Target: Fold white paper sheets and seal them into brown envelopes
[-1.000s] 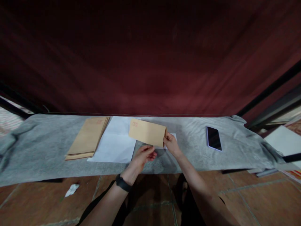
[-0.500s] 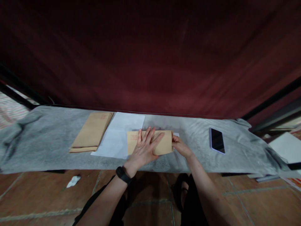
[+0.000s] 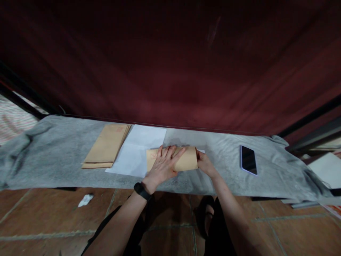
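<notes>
A brown envelope [image 3: 190, 159] with red print at its left end lies crosswise on the grey cloth. My left hand [image 3: 165, 163], with a black band on the wrist, rests on it with fingers spread. At the envelope's right end, my right hand [image 3: 204, 163] has its fingers closed at the raised, curved edge; its fingertips are partly hidden. A bit of white paper [image 3: 201, 151] shows just past that end. White sheets [image 3: 133, 149] lie partly under the envelope's left end, beside a stack of brown envelopes [image 3: 106, 145].
A phone [image 3: 248, 160] in a light purple case lies on the right of the grey cloth [image 3: 221, 177]. Dark red fabric [image 3: 170, 89] hangs behind. Crumpled white tissue [image 3: 85, 200] is on the tiled floor, and a white board-like item [image 3: 326, 170] stands far right.
The envelope's right end bulges and curves upward more than before, with my right hand still at it. My left hand stays on the envelope. The whole view has shifted slightly.
</notes>
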A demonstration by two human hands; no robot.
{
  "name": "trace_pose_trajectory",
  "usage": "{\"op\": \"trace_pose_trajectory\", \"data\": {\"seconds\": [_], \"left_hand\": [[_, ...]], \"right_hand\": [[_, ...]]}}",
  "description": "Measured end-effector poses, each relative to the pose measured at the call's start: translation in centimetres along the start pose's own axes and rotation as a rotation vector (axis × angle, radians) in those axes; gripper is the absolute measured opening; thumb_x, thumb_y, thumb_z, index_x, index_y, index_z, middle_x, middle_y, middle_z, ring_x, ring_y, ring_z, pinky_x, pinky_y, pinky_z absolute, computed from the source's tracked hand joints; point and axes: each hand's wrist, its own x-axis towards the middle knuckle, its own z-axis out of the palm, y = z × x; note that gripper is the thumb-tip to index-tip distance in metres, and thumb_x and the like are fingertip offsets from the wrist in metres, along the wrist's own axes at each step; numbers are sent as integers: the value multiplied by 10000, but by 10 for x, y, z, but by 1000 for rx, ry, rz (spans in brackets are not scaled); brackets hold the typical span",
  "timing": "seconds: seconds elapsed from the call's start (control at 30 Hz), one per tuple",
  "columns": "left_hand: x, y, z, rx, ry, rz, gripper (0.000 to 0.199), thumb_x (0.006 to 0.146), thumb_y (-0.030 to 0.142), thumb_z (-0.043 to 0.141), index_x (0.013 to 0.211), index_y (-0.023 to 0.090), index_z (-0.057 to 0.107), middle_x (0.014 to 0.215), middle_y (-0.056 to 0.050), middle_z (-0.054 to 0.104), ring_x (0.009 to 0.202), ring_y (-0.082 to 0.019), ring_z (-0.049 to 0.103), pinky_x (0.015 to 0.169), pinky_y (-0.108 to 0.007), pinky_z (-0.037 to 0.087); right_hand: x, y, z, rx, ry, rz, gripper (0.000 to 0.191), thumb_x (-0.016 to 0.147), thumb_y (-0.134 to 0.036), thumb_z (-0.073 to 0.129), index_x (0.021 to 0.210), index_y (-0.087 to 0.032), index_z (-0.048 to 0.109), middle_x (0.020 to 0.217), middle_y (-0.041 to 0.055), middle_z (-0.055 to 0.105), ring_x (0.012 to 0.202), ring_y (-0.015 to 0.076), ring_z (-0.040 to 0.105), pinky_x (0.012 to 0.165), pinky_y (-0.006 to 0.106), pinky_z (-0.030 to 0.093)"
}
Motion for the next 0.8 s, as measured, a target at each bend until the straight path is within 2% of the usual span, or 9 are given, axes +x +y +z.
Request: {"op": "trace_pose_trajectory", "data": {"seconds": [0.07, 0.17, 0.2, 0.23, 0.4, 0.57, 0.67, 0.8], "left_hand": [[0, -2, 1, -7, 2, 4, 1004, 757, 329, 745, 1588, 306, 183, 1495, -127, 417, 1403, -332, 363, 1223, -575, 114], [1, -5, 2, -23, 17, -10, 1013, 765, 320, 728, 1595, 281, 150, 1493, -133, 410, 1420, -323, 339, 1227, -573, 100], [2, -6, 2, -34, 21, -21, 1015, 766, 320, 725, 1597, 274, 143, 1487, -134, 413, 1420, -323, 340, 1226, -575, 100], [2, -6, 3, -47, 23, -32, 1016, 767, 323, 723, 1597, 267, 139, 1479, -136, 419, 1417, -324, 343, 1225, -578, 103], [2, -3, 3, -88, -2, 21, 1017, 776, 325, 718, 1600, 265, 125, 1469, -132, 430, 1418, -322, 345, 1228, -576, 105], [0, 2, 5, -88, -58, 131, 1016, 771, 277, 711, 1599, 287, 123, 1491, -117, 417, 1430, -316, 333, 1232, -568, 84], [-1, 5, 7, -95, -93, 169, 1017, 766, 261, 710, 1597, 294, 125, 1493, -112, 418, 1439, -314, 321, 1231, -557, 87], [-1, 9, 9, -83, -127, 206, 1011, 761, 231, 700, 1594, 321, 133, 1488, -101, 422, 1424, -314, 345, 1222, -542, 112]], "right_hand": [[-1, -5, -6, -64, 130, -32, 256, 731, -308, 603, 956, -213, 679, 866, 16, 724, 808, 191, 645, 758, 319, 526], [-8, -20, -17, -40, 406, -106, 207, 777, -335, 607, 941, -224, 667, 893, 17, 702, 812, 177, 633, 775, 314, 527], [-10, -26, -21, 17, 452, -119, 193, 791, -355, 617, 929, -229, 667, 892, 16, 698, 802, 174, 631, 765, 313, 531], [-14, -31, -23, 87, 444, -116, 188, 803, -376, 626, 916, -232, 672, 888, 17, 700, 792, 173, 634, 762, 317, 537], [-26, -42, -23, 351, 23, 133, 270, 746, -429, 733, 915, -219, 726, 874, 32, 731, 810, 187, 667, 803, 340, 528], [-32, -36, -27, 351, -269, 258, 307, 714, -416, 786, 914, -190, 729, 789, 16, 700, 716, 145, 608, 672, 269, 465], [-34, -31, -31, 222, -381, 326, 297, 684, -382, 800, 890, -181, 726, 748, -13, 673, 641, 112, 532, 584, 231, 408], [-36, -23, -32, 87, -430, 336, 320, 670, -337, 784, 955, -199, 735, 832, -8, 697, 695, 132, 548, 568, 224, 434]]}}
